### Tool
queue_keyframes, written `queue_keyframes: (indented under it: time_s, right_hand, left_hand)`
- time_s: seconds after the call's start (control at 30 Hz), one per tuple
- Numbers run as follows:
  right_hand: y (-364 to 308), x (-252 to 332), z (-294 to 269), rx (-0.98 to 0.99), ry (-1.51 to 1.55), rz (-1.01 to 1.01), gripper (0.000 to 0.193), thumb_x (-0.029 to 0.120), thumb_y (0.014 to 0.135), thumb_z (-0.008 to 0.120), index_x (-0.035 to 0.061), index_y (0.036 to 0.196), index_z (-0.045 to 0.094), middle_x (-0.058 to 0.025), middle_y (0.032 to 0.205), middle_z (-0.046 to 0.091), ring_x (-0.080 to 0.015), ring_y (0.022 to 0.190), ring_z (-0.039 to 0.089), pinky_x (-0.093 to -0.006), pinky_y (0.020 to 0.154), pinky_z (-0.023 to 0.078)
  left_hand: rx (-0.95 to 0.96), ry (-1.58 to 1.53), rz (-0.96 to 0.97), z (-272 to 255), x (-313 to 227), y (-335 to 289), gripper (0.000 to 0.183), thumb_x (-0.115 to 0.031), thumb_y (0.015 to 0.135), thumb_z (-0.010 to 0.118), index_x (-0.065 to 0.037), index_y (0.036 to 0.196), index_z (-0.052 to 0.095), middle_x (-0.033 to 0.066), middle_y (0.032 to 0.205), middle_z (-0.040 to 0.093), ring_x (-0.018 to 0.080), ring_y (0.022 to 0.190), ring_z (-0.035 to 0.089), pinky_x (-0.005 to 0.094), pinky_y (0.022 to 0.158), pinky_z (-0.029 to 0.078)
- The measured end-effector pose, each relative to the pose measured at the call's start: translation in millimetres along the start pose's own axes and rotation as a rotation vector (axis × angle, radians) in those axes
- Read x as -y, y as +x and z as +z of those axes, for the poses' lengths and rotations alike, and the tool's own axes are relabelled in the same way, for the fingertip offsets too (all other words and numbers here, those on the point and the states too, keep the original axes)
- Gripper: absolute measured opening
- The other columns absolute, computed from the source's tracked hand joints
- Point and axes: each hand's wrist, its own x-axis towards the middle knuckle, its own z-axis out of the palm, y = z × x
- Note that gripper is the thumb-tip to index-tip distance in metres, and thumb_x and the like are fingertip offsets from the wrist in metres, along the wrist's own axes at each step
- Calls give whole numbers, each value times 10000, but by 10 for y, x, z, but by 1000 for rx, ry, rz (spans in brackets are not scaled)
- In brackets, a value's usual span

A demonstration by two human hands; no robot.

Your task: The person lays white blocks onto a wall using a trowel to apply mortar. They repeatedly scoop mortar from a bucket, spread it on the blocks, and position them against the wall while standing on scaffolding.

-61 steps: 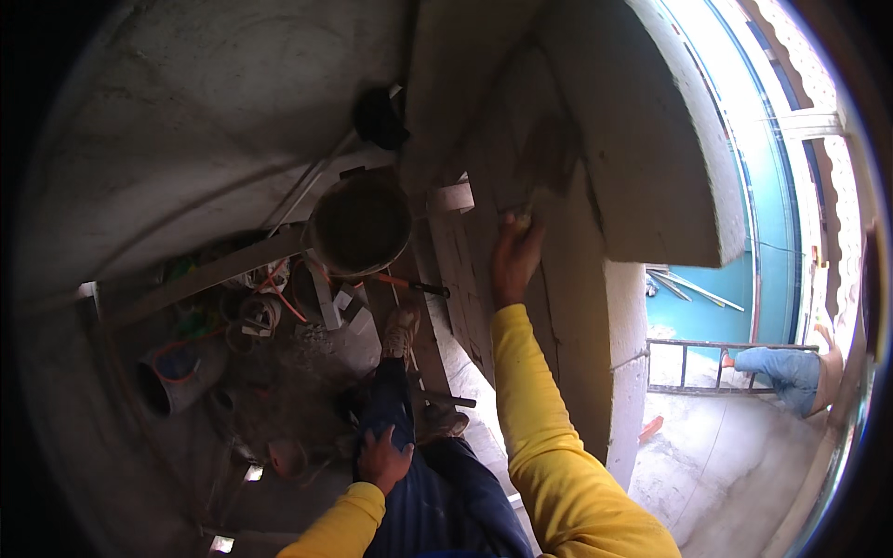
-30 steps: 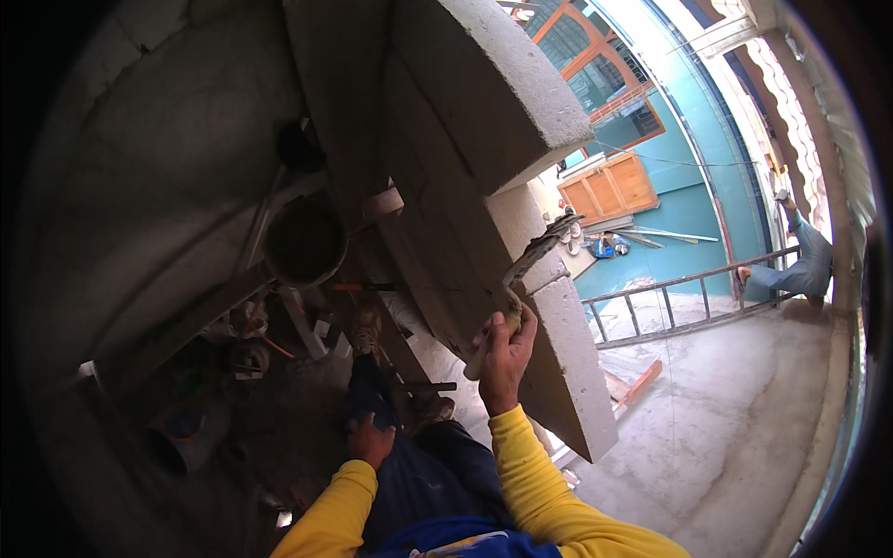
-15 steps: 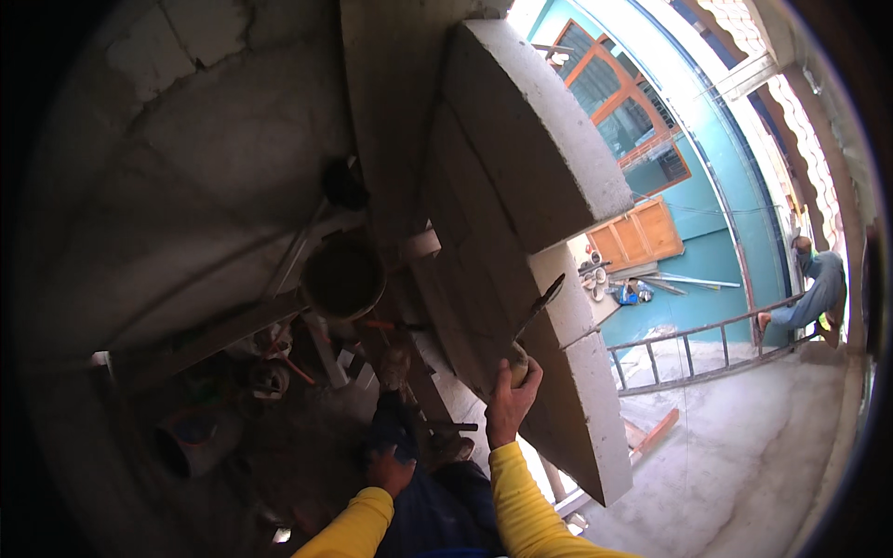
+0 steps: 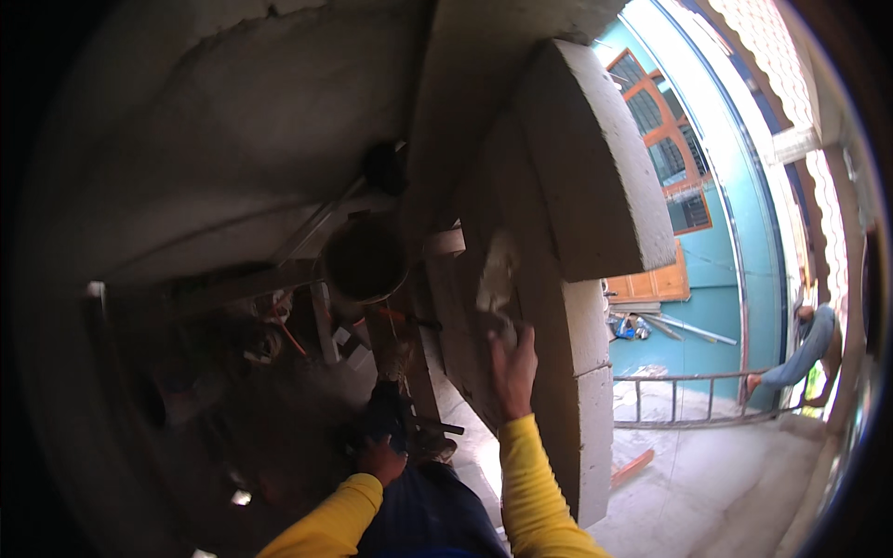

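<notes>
i have the right hand closed around the handle of the trowel, whose blade points to 12 o'clock, away from the wrist. the blade is pale and a bit blurred, in front of the shaded face of the block wall; i cannot tell whether it touches. the left hand lies at 8 o'clock from the right one, on the dark trousers near the knee. the trowel is at 1 o'clock from it, well apart. shadow hides how far its fingers spread, so i cannot tell how wide it stands.

from the right hand i make out the top block at 1 o'clock, jutting past the course under it, and the bucket at 10 o'clock, its inside too dark to read. a shoe sits at 9 o'clock.

out in the light, the ladder lies at 3 o'clock, with another person's leg near its far end. an orange panel is at 2 o'clock, against the teal wall.
</notes>
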Motion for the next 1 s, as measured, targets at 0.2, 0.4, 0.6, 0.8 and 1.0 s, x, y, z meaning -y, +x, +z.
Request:
queue_keyframes:
  time_s: [0.2, 0.4, 0.6, 0.8, 1.0]
  right_hand:
    - [1880, 437, 140, 180, -13, -263, 442, 241, 1006, 672, -9, 1345, 538, -342, 1171, 677, -530, 1023, 679, -559, 877, 558]
    - [3029, 1103, 214, 217, -490, -185, 330, 194, 972, 632, -21, 1223, 632, -350, 1187, 691, -523, 1067, 699, -535, 909, 581]
    - [3185, 1320, 421, 220, -541, -144, 377, 110, 940, 589, -80, 1266, 587, -457, 1280, 582, -603, 1183, 627, -571, 1037, 540]
    - [3038, 1582, 302, 80, -614, -129, 293, 138, 956, 597, -36, 1181, 666, -361, 1219, 671, -528, 1194, 655, -547, 1018, 549]
    - [2960, 1881, 10, 3, -569, -205, 282, 182, 983, 584, -43, 1135, 660, -379, 1197, 662, -572, 1166, 636, -567, 1020, 531]
  left_hand:
    - [-26, 102, 198, -190, -87, 52, 702, -501, 977, 623, -113, 1553, 523, 133, 1619, 479, 462, 1451, 461, 564, 1169, 435]
    - [-111, 63, 234, -335, -149, 45, 643, -481, 988, 595, -55, 1469, 601, 143, 1609, 495, 464, 1454, 457, 575, 1162, 436]
    - [-203, 49, 291, 43, -35, 351, 668, -452, 949, 633, -32, 1466, 586, 244, 1556, 513, 493, 1437, 477, 575, 1168, 430]
    - [-195, -28, 212, -27, -84, 340, 710, -456, 904, 662, -40, 1472, 567, 326, 1493, 531, 501, 1387, 530, 563, 1164, 436]
    - [-127, 67, 281, 104, -47, 413, 582, -441, 941, 626, -85, 1401, 659, 217, 1512, 567, 481, 1386, 527, 563, 1173, 421]
